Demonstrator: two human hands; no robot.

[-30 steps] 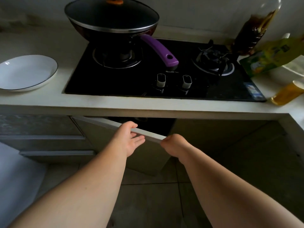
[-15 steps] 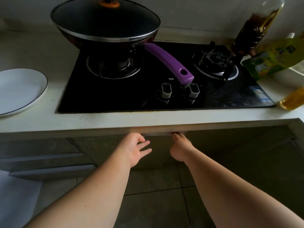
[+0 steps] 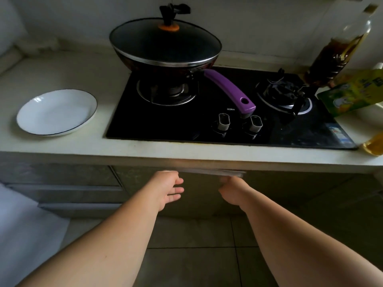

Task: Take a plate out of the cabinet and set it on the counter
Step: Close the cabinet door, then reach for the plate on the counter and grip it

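A white plate [image 3: 56, 112] with a thin dark rim lies on the pale counter [image 3: 62, 146], left of the hob. Below the counter edge, the cabinet door [image 3: 200, 201] stands almost flush with the cabinet front, and its light top edge looks blurred. My left hand [image 3: 167, 187] hovers in front of the door's upper left part, holding nothing, fingers apart. My right hand [image 3: 232, 191] has its fingers curled onto the door's top edge. The cabinet's inside is hidden.
A lidded wok [image 3: 165, 44] with a purple handle sits on the black gas hob [image 3: 207, 129]. An oil bottle [image 3: 335, 52], a yellow-green pouch [image 3: 352, 96] and a small amber bottle [image 3: 373, 146] crowd the counter's right end. Drawer fronts [image 3: 62, 183] lie left of the door, over a tiled floor.
The cabinet door has swung from wide open to nearly closed. My left hand has come off its top edge, and my right hand has followed the door in.
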